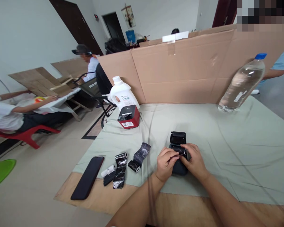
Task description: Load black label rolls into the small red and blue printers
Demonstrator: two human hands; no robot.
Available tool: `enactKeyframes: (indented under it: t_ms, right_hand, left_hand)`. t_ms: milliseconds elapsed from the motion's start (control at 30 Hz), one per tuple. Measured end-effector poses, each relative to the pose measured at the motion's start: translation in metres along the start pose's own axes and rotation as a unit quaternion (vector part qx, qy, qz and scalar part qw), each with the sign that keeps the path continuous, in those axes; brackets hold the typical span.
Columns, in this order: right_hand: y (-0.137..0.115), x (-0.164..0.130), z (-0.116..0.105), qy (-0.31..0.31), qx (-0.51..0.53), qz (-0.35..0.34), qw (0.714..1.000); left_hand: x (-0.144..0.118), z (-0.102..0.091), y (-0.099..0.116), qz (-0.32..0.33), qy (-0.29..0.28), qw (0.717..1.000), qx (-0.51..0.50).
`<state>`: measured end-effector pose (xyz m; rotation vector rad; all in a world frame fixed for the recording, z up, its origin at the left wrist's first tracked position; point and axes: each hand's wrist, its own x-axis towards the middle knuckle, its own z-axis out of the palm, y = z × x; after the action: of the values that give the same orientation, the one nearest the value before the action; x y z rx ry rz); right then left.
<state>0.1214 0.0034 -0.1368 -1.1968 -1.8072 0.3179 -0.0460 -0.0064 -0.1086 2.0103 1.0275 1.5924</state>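
A small dark portable printer (180,169) lies on the green cloth, its lid (178,138) flipped up at the far side. Inside its opening sits a shiny black roll (179,149). My left hand (166,161) is closed, with thumb and fingertips pinched at the roll's near edge. From the other side, my right hand (193,160) grips the roll's right end between thumb and fingers. Left of the hands lie a partly unrolled black roll (140,156), another black roll (120,168) and a small white roll (108,171).
A black phone (88,178) lies at the table's left edge. Behind it stand a red-and-black box-shaped device (129,118) and a white jug (124,93). A large water bottle (243,83) leans at the back right, against the cardboard screen (180,75). People sit beyond the table.
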Motion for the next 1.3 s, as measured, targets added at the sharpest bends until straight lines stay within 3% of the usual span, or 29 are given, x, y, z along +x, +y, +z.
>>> enactKeyframes:
  t_ms: [133, 267, 467, 567, 633, 867, 1133, 1300]
  right_hand:
    - [-0.005, -0.002, -0.006, 0.024, 0.022, -0.05, 0.998]
    - [-0.011, -0.005, -0.008, -0.027, 0.052, -0.12, 0.991]
    - [-0.012, -0.006, -0.003, -0.068, 0.049, -0.15, 0.985]
    - [-0.01, -0.006, -0.001, -0.063, 0.049, -0.149, 0.986]
    - [-0.009, -0.006, 0.0, -0.059, 0.05, -0.149, 0.986]
    - [-0.01, -0.005, 0.0, -0.061, 0.054, -0.14, 0.987]
    - [-0.005, -0.006, 0.002, -0.063, 0.063, -0.14, 0.986]
    - [-0.005, -0.006, 0.002, -0.071, 0.061, -0.144, 0.985]
  left_hand:
    - [0.006, -0.006, 0.019, 0.042, -0.062, 0.996, 0.046]
    - [0.011, -0.029, 0.037, 0.059, -0.139, 0.983, 0.108]
    - [-0.007, -0.115, 0.036, -0.033, -0.206, 0.96, 0.186]
    - [-0.027, -0.153, 0.031, -0.09, -0.278, 0.928, 0.231]
    - [-0.039, -0.168, 0.031, -0.123, -0.316, 0.904, 0.259]
    - [-0.052, -0.182, 0.037, -0.191, -0.344, 0.889, 0.234]
    - [-0.046, -0.19, 0.041, -0.186, -0.364, 0.903, 0.132]
    - [-0.047, -0.196, 0.019, -0.213, -0.284, 0.89, 0.288]
